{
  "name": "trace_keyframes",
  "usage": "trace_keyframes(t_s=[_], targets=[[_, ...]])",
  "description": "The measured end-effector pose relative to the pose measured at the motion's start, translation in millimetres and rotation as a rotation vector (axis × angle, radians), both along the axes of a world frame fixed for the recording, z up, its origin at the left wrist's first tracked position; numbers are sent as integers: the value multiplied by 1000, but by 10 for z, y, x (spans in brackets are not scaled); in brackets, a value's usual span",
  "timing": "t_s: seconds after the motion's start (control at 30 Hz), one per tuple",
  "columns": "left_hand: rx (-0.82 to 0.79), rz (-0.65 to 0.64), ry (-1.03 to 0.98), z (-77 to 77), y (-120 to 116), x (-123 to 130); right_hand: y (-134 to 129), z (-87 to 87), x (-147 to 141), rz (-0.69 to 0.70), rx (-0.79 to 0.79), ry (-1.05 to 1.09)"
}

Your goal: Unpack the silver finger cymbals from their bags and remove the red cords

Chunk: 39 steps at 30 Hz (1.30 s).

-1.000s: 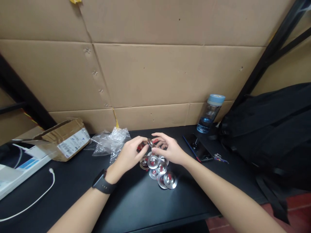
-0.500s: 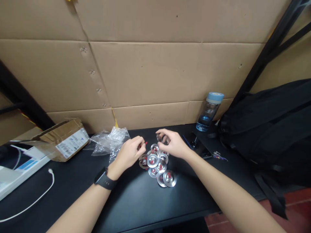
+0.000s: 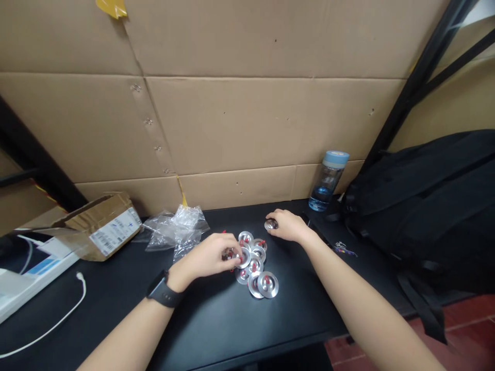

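Observation:
Several silver finger cymbals (image 3: 268, 285) with domed centres and red cords lie in an overlapping cluster on the black table. My left hand (image 3: 211, 254), wearing a black watch on its wrist, is curled over the cluster's left side. Its thumb and fingers pinch at the red cord of a finger cymbal (image 3: 243, 258), which still rests on the others. To the right and farther back, my right hand (image 3: 288, 225) has its fingers closed around another finger cymbal (image 3: 270, 224), held low at the table, apart from the cluster.
Crumpled clear plastic bags (image 3: 176, 226) and an opened cardboard box (image 3: 108, 226) lie at left, near a white cable (image 3: 58, 324). A blue-capped bottle (image 3: 328, 180), a bunch of keys (image 3: 345, 249) and a black backpack (image 3: 433, 201) are at right. Cardboard panels (image 3: 232, 123) stand behind.
My right hand has moved right, away from the cluster, and lowered to the table with a finger cymbal. My left hand has come down and right onto the cluster. The view has shifted slightly.

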<state>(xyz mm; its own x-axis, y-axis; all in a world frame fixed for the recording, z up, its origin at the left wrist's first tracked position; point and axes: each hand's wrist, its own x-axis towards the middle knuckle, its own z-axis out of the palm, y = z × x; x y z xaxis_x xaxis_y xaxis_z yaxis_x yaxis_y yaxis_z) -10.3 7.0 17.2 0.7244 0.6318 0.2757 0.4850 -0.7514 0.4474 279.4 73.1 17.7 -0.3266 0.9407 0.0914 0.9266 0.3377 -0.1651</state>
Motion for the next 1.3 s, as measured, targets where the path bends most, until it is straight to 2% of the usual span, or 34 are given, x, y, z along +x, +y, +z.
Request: trace_keyframes(t_s=[0.13, 0.3, 0.43, 0.5, 0.6, 0.73, 0.8, 0.87, 0.97, 1.07, 1.17, 1.3], targets=[[39, 12, 59, -66, -56, 110, -54, 27, -64, 126, 114, 160], [102, 159, 168, -119, -55, 137, -161, 69, -231, 494, 96, 409], [112, 221, 212, -117, -55, 123, -240, 96, -312, 574, 97, 482], [107, 245, 129, -106, -48, 116, -270, 107, -344, 605, 78, 541], [30, 272, -123, -83, -28, 111, -330, 101, -430, 648, 3, 651], [-123, 279, -337, -62, -20, 145, -424, 36, -586, 617, -138, 894], [-148, 280, -357, -57, -22, 164, -443, 9, -625, 606, -178, 968], [-116, 298, -335, -60, -6, 152, -418, 5, -607, 576, -144, 953], [27, 395, -215, -103, 83, 30, -286, 34, -463, 472, 36, 769], [167, 522, 9, -212, 237, -189, -79, 35, -221, 324, 208, 500], [168, 549, 106, -324, 362, -360, 108, -36, 10, 150, 130, 228], [157, 466, 60, -337, 353, -304, 212, -140, 153, 117, 15, 96]])
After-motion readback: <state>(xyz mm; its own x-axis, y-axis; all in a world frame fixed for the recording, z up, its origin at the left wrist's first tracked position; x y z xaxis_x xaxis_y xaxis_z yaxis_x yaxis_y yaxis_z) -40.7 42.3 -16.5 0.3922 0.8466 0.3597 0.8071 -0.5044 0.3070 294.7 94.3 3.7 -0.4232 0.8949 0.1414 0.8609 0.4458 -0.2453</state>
